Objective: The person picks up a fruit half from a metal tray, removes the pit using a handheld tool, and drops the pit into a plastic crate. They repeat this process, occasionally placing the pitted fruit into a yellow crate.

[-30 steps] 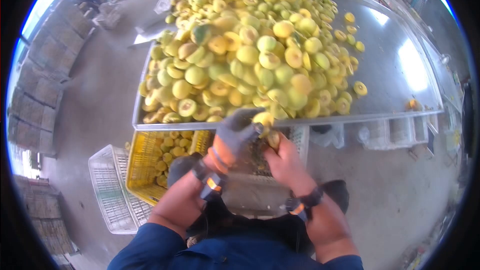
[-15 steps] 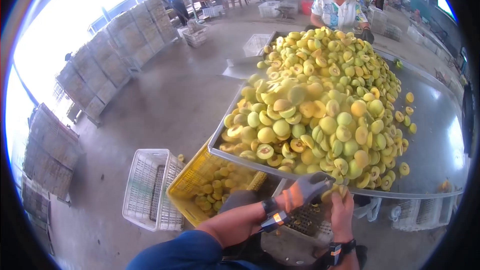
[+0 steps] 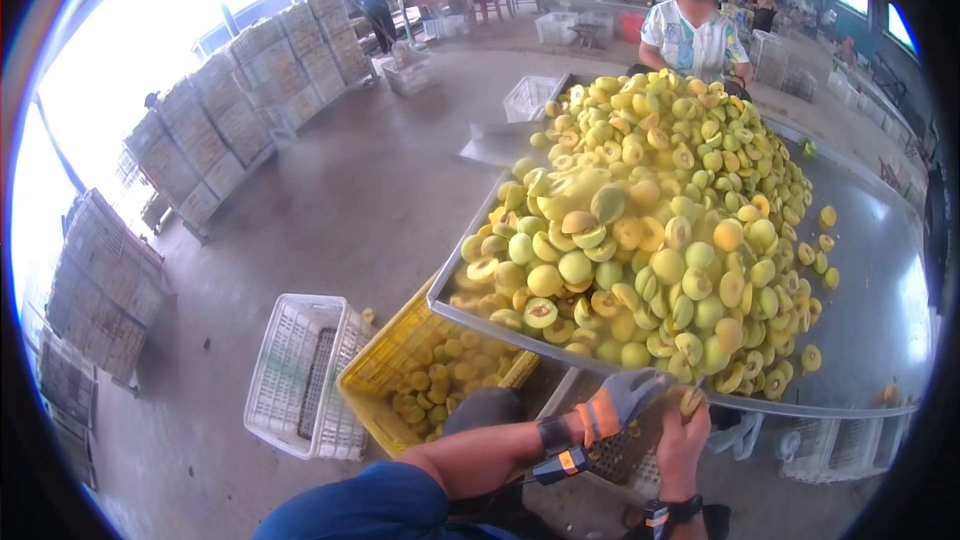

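My left hand, in a grey and orange glove, is held at the near edge of the metal table; its fingers are bent, and what they hold, if anything, is too small to make out. Just right of it, my bare right hand pinches a halved fruit between thumb and fingers. A large heap of yellow-green halved fruit covers much of the table in front of both hands. Below the table's left edge, a yellow crate holds more fruit.
An empty white crate stands on the floor at the left. Under the table are a grey crate and a white crate. Across the table is a co-worker. Stacked crates line the left; more people sit farther back.
The whole view has shifted slightly. The halved fruit now shows more plainly in my right hand, and my hands look a little farther apart. The co-worker's head and arms have moved.
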Demonstrator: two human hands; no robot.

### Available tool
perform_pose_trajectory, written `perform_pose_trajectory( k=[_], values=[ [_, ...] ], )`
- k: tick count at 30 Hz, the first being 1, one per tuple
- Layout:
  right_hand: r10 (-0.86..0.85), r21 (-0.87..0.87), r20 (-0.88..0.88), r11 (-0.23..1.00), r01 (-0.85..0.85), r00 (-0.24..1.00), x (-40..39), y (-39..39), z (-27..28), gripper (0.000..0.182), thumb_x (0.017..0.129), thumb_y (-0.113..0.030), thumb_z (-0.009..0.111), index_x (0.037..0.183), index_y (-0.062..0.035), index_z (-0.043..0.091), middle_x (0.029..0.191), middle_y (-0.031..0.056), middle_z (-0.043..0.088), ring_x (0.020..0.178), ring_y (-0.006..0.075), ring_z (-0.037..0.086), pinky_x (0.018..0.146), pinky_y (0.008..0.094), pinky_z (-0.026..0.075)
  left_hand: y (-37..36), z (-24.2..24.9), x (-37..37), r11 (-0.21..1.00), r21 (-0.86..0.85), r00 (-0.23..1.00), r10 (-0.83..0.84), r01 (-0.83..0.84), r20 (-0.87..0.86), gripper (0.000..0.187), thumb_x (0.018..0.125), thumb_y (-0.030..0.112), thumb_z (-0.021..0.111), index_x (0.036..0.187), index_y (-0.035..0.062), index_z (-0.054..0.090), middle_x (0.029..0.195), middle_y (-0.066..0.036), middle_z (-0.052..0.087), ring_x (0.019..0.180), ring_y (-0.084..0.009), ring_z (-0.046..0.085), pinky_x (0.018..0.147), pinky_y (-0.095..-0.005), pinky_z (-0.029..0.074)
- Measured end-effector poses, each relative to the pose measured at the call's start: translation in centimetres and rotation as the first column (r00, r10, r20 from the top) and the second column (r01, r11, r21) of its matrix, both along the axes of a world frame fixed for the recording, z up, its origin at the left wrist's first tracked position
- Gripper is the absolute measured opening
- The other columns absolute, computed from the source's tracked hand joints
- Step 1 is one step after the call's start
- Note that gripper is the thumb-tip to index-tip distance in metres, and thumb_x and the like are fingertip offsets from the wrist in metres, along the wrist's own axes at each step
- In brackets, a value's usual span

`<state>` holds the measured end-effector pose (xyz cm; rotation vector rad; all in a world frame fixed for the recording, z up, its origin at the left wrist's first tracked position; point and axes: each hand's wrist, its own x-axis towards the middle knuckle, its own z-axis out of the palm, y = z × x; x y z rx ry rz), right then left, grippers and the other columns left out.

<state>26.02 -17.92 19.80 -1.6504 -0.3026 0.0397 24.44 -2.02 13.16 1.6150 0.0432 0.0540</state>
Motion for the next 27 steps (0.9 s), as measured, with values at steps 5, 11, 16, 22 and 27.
perform_pose_trajectory(
  k=[5, 11, 16, 22, 27],
  values=[
    [0.076, -0.104, -0.078, 0.991, -0.084, 0.994, -0.9, -0.2, 2.5, 0.007, 0.1, -0.005, 0.066, 0.106, -0.0008, 0.066, 0.091, 0.0018, 0.069, 0.081, 0.0111, 0.062, 0.076, 0.0302, 0.052, 0.4, -0.8, -0.1, 0.998, 0.065, 0.998, 0.007, -0.012, 0.069, 0.044, 0.114, 0.041, 0.059, 0.128, 0.0018, 0.074, 0.11, -0.006, 0.076, 0.098, -0.0089, 0.061, 0.09, -0.034, 0.056],
    [0.079, -0.172, 0.064, 0.983, -0.067, 0.995, -0.5, -0.7, -0.9, 0.01, 0.098, -0.008, 0.069, 0.104, -0.0016, 0.065, 0.084, 0.0014, 0.068, 0.072, 0.0095, 0.061, 0.068, 0.027, 0.051, 0.5, -0.4, -0.2, 0.978, 0.201, 0.988, 0.03, -0.061, 0.154, 0.036, 0.112, 0.033, 0.062, 0.126, 0.0019, 0.074, 0.109, -0.01, 0.076, 0.097, -0.014, 0.066, 0.089, -0.0347, 0.057],
    [0.163, 0.085, -0.389, 0.986, -0.141, 0.907, -0.6, -0.9, 1.8, 0.006, 0.097, -0.008, 0.067, 0.1, -0.0036, 0.064, 0.074, 0.0002, 0.062, 0.055, 0.0087, 0.055, 0.051, 0.0257, 0.043, 1.0, -1.1, -0.2, 0.838, 0.508, 0.886, -0.067, -0.2, 0.459, 0.026, 0.108, 0.023, 0.068, 0.125, 0.003, 0.073, 0.111, -0.013, 0.076, 0.095, -0.0216, 0.071, 0.086, -0.0372, 0.058],
    [0.207, 0.153, -0.423, 0.976, -0.156, 0.882, -0.5, -0.9, 1.4, 0.004, 0.098, -0.008, 0.067, 0.099, -0.0052, 0.065, 0.073, -0.0007, 0.061, 0.053, 0.0079, 0.053, 0.048, 0.0252, 0.041, 0.4, 4.8, -1.4, 0.997, 0.064, 0.995, 0.046, -0.041, -0.086, 0.025, 0.103, 0.02, 0.073, 0.12, 0.0014, 0.075, 0.105, -0.013, 0.077, 0.091, -0.0203, 0.071, 0.085, -0.0368, 0.059],
    [0.239, 0.122, -0.425, 0.971, -0.206, 0.873, -0.4, -0.4, 0.9, 0.006, 0.1, -0.012, 0.064, 0.096, -0.01, 0.067, 0.072, -0.0071, 0.058, 0.055, 0.0052, 0.051, 0.048, 0.0258, 0.039, 0.1, 6.9, -2.5, 0.952, 0.245, 0.978, 0.155, -0.185, 0.138, 0.026, 0.097, 0.018, 0.077, 0.118, 0.0031, 0.075, 0.106, -0.017, 0.078, 0.097, -0.028, 0.076, 0.084, -0.0411, 0.06]
  ],
)
